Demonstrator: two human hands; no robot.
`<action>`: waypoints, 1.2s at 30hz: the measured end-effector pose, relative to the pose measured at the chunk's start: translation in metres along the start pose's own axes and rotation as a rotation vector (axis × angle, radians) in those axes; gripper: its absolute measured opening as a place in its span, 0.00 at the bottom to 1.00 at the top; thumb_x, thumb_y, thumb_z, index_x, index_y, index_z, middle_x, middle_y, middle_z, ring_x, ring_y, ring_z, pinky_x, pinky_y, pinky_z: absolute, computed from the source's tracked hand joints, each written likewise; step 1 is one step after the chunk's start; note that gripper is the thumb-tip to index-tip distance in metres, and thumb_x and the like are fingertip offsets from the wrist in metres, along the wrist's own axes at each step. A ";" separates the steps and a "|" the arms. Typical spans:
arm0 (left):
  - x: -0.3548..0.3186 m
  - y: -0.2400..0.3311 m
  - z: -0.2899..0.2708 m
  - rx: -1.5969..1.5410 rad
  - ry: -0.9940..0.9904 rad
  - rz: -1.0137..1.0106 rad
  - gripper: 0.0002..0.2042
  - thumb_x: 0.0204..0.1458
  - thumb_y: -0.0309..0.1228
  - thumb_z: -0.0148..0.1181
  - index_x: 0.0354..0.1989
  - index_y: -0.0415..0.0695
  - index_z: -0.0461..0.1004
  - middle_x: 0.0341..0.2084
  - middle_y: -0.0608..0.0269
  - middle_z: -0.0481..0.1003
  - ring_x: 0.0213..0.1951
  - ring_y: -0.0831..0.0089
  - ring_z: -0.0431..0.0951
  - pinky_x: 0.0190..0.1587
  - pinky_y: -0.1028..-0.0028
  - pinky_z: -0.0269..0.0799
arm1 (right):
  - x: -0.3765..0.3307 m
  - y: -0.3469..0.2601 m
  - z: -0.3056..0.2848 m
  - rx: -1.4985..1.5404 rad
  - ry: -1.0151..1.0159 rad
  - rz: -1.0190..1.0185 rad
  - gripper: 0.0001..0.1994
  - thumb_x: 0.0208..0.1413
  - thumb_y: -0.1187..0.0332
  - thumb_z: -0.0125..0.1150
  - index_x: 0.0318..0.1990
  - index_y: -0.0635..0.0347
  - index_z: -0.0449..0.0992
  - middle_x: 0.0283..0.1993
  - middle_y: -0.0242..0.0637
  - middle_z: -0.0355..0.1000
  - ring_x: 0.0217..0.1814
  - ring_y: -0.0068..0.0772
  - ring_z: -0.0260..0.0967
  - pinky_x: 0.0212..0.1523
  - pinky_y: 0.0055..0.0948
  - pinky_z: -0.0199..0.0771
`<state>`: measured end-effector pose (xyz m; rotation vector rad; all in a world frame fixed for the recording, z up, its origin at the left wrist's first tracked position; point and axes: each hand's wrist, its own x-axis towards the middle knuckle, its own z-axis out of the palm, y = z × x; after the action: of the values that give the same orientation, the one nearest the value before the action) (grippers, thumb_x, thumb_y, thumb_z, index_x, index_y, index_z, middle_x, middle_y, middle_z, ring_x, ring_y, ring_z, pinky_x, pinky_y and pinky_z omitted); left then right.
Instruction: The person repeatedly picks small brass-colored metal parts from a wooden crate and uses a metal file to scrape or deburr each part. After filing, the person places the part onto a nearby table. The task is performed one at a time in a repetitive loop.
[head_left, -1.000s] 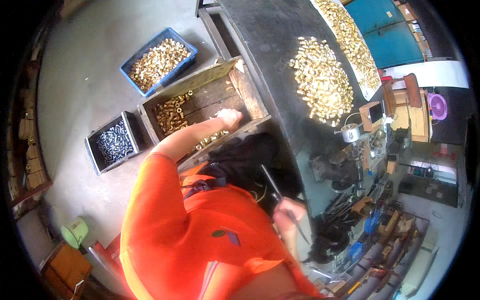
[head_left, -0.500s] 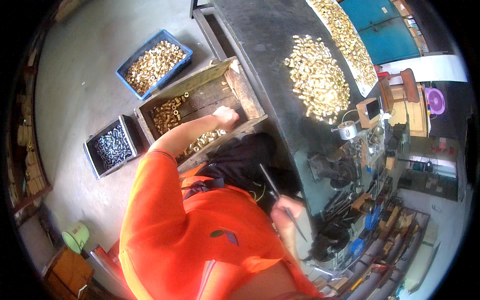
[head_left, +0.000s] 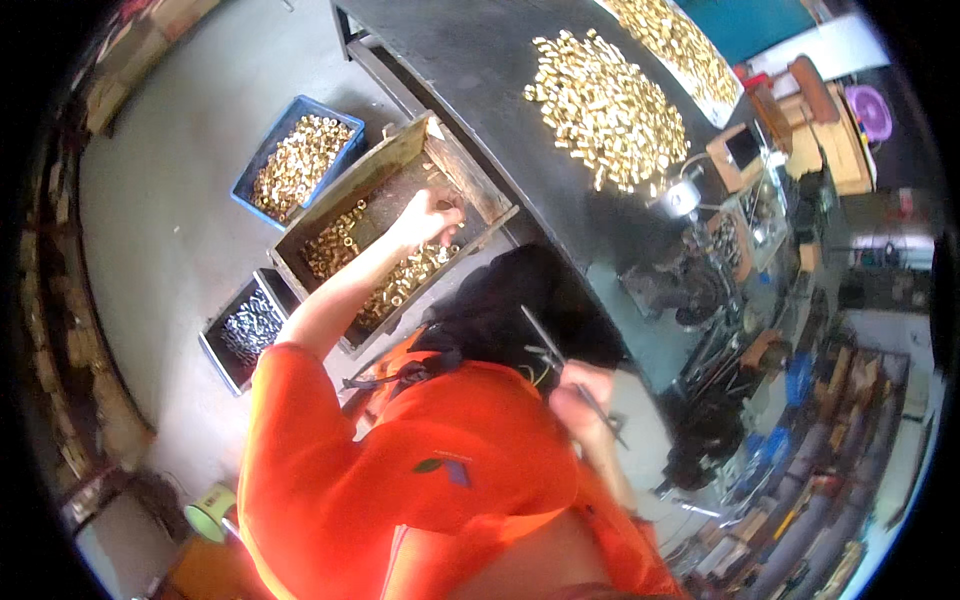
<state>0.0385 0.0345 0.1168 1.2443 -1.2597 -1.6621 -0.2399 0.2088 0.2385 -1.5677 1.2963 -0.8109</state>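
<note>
My left hand is inside the right part of a wooden box, its fingers curled. A small brass-coloured glint shows by the fingertips, but what they hold, if anything, is too small to make out. Loose brass fittings lie in the box on both sides of my left forearm. Down by my right thigh, my right hand is closed around a slim, pointed grey metal rod, which looks like a file. Both of its ends stick out of the fist.
Left of the box, a blue crate of brass nuts and a dark bin of grey metal pieces stand on the floor. The dark workbench bears a heap of brass fittings. Tools and clutter fill its right side.
My left hand has shifted a little up and left in the picture, its fingers more visible. My right hand still grips the rod. The whole view has turned slightly.
</note>
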 end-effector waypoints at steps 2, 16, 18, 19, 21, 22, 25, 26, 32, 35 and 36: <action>-0.022 0.011 0.011 -0.338 -0.084 -0.004 0.08 0.50 0.31 0.56 0.32 0.37 0.72 0.16 0.62 0.72 0.18 0.73 0.75 0.22 0.75 0.72 | 0.005 0.000 -0.001 0.033 -0.055 -0.036 0.12 0.32 0.76 0.55 0.14 0.62 0.55 0.13 0.33 0.49 0.15 0.25 0.47 0.18 0.29 0.44; -0.075 0.047 0.132 -0.798 -0.474 -0.236 0.18 0.57 0.41 0.51 0.29 0.34 0.69 0.11 0.58 0.68 0.10 0.67 0.70 0.22 0.70 0.72 | 0.000 0.005 -0.020 0.028 0.047 -0.121 0.15 0.37 0.67 0.60 0.16 0.62 0.57 0.15 0.37 0.52 0.15 0.35 0.50 0.18 0.31 0.48; -0.078 0.050 0.133 -0.680 -0.430 -0.211 0.18 0.57 0.41 0.52 0.29 0.34 0.70 0.12 0.58 0.69 0.11 0.67 0.70 0.23 0.71 0.72 | 0.001 0.000 -0.021 0.034 0.058 -0.143 0.13 0.35 0.71 0.59 0.16 0.62 0.58 0.15 0.38 0.53 0.15 0.36 0.51 0.18 0.31 0.49; -0.079 0.052 0.133 -0.625 -0.410 -0.191 0.18 0.57 0.41 0.52 0.29 0.34 0.70 0.12 0.58 0.69 0.11 0.67 0.71 0.23 0.72 0.71 | 0.002 -0.001 -0.020 0.037 0.065 -0.148 0.13 0.35 0.72 0.59 0.16 0.62 0.58 0.15 0.38 0.53 0.15 0.36 0.52 0.18 0.31 0.50; -0.083 0.056 0.134 -0.481 -0.412 -0.121 0.16 0.58 0.36 0.53 0.30 0.33 0.71 0.15 0.57 0.71 0.15 0.69 0.73 0.24 0.74 0.72 | 0.004 -0.003 -0.019 0.034 0.079 -0.157 0.12 0.34 0.74 0.59 0.16 0.62 0.59 0.15 0.39 0.55 0.14 0.37 0.54 0.17 0.32 0.52; -0.085 0.057 0.136 -0.381 -0.395 -0.078 0.15 0.58 0.35 0.53 0.30 0.32 0.72 0.16 0.57 0.72 0.16 0.69 0.73 0.24 0.74 0.73 | 0.004 -0.003 -0.018 0.027 0.082 -0.160 0.11 0.34 0.75 0.59 0.17 0.63 0.59 0.15 0.39 0.56 0.14 0.37 0.55 0.17 0.32 0.53; -0.088 0.064 0.137 -0.153 -0.385 0.018 0.08 0.57 0.26 0.54 0.33 0.32 0.73 0.21 0.58 0.74 0.21 0.73 0.75 0.27 0.75 0.74 | 0.007 0.002 -0.013 -0.028 0.110 -0.198 0.11 0.33 0.75 0.60 0.17 0.63 0.61 0.16 0.41 0.59 0.15 0.41 0.60 0.17 0.35 0.57; -0.091 0.067 0.141 -0.130 -0.350 0.031 0.07 0.56 0.25 0.55 0.33 0.32 0.73 0.21 0.59 0.74 0.21 0.74 0.75 0.28 0.75 0.74 | 0.007 0.002 -0.013 -0.074 0.122 -0.212 0.11 0.33 0.74 0.60 0.17 0.63 0.61 0.16 0.41 0.59 0.15 0.41 0.60 0.17 0.35 0.57; -0.089 0.068 0.147 -0.134 -0.392 0.140 0.06 0.54 0.22 0.56 0.39 0.33 0.73 0.34 0.60 0.75 0.32 0.76 0.76 0.38 0.76 0.73 | 0.007 0.009 -0.012 -0.089 0.181 -0.226 0.10 0.33 0.74 0.60 0.17 0.62 0.61 0.15 0.41 0.59 0.15 0.43 0.61 0.17 0.35 0.59; -0.083 0.067 0.146 -0.100 -0.408 0.102 0.07 0.54 0.24 0.57 0.39 0.34 0.73 0.35 0.60 0.75 0.33 0.76 0.76 0.40 0.74 0.73 | 0.008 0.013 -0.014 -0.134 0.198 -0.240 0.10 0.34 0.74 0.59 0.16 0.62 0.61 0.15 0.41 0.59 0.15 0.43 0.61 0.17 0.35 0.59; -0.082 0.071 0.146 -0.092 -0.416 0.072 0.07 0.54 0.24 0.57 0.39 0.34 0.73 0.34 0.60 0.75 0.32 0.76 0.76 0.40 0.74 0.72 | 0.008 0.012 -0.013 -0.134 0.213 -0.244 0.10 0.34 0.75 0.59 0.16 0.62 0.61 0.15 0.41 0.59 0.15 0.43 0.61 0.17 0.35 0.59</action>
<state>-0.0781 0.1313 0.2168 0.8109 -1.4297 -1.9662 -0.2539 0.1975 0.2317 -1.8099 1.3491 -1.0868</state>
